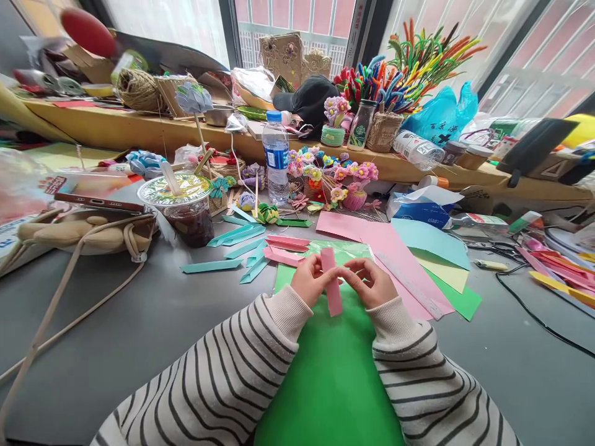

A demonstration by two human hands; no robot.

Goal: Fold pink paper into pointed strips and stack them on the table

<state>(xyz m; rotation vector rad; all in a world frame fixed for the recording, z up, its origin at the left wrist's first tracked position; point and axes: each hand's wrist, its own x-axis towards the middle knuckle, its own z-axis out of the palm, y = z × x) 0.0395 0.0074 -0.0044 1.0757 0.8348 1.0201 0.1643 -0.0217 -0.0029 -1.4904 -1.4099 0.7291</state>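
Observation:
A pink paper strip stands nearly upright between my hands, its top leaning slightly left. My left hand pinches it around the middle, with the thumb across its front. From the other side, my right hand has its thumb and index finger closed at the strip's right edge. Below them lies a green sheet. Just beyond my left hand are folded pink strips, and left of those are several folded teal strips.
Pink sheets, a clear ruler and a light blue sheet lie to the right. A lidded drink cup, a water bottle and crocheted flowers stand behind. A black cable runs along the right.

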